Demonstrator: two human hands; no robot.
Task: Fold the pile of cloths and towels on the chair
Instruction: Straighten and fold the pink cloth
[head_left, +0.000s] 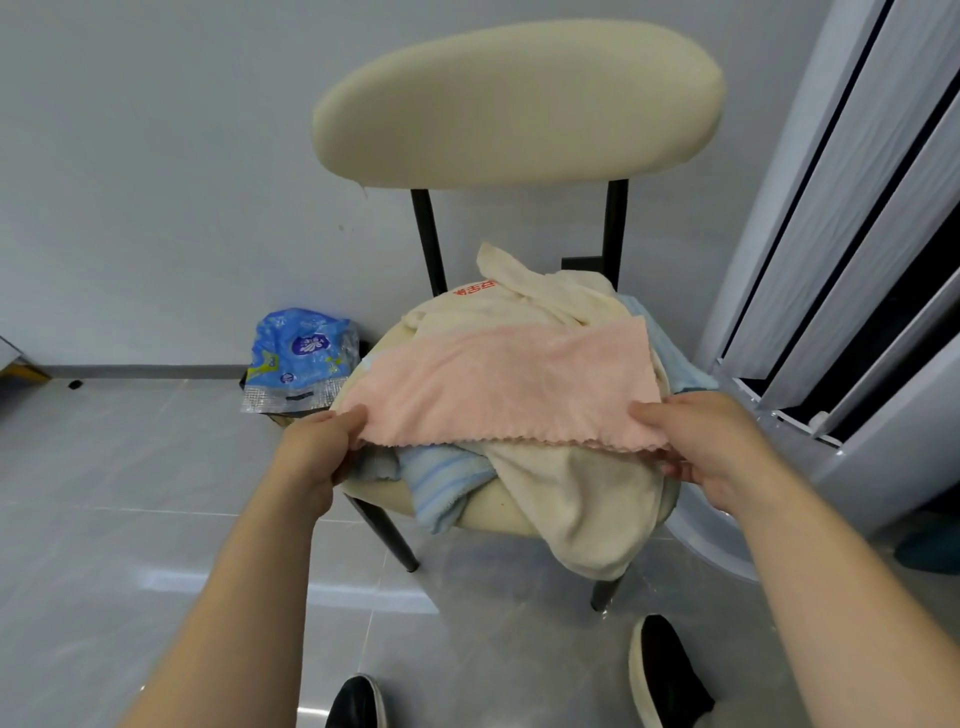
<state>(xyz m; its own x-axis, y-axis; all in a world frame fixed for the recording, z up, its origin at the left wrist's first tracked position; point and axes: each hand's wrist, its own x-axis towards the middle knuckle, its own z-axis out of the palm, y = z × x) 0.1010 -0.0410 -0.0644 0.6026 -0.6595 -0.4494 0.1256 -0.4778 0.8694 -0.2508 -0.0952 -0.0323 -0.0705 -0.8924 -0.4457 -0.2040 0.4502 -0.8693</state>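
Chair (519, 104) pile; left hand (317, 447), right hand (701, 441): each grip pinches pink cloth (504, 384)

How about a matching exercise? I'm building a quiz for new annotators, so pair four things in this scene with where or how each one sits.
Things
1. pink cloth
2. blue striped towel
3. cream towel
4. blue plastic bag

Places or states
A. lies on the floor, left of the chair seat
B. pinched at its near edge by the left hand and right hand
C. hangs lowest off the chair seat's front, on the right
D. hangs off the chair seat's front, nearer the left hand

Pairs: 1-B, 2-D, 3-C, 4-A
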